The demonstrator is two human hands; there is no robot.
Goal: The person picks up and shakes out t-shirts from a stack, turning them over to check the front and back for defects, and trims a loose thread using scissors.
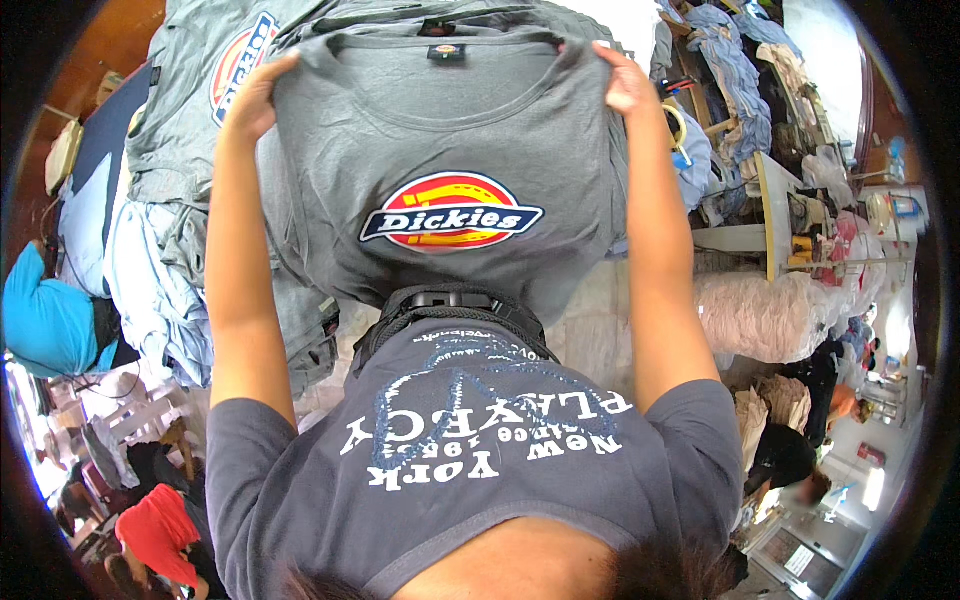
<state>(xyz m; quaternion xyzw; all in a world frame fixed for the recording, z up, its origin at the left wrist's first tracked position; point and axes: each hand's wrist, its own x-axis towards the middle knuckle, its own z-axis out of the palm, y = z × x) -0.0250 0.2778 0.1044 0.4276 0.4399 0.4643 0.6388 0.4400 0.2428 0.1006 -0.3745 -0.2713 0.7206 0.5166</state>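
A grey T-shirt (330,170) with a red, yellow and blue emblem on its chest is stretched out in front of me, neckline at the far side. A small dark label shows inside its collar. My left hand (255,98) grips the left shoulder edge of the shirt, fingers mostly hidden behind the cloth. At the other shoulder my right hand (630,85) is closed on the fabric. The lower part of the shirt hangs down near my waist. Behind it lie more grey shirts (178,125), one with the same kind of emblem.
Light-blue garments (160,290) lie to the left, and more blue clothes (720,60) are piled at the far right. A pale pink wrapped bundle (760,315) sits right of my right arm. People in blue (55,315) and red (160,530) tops are at the left.
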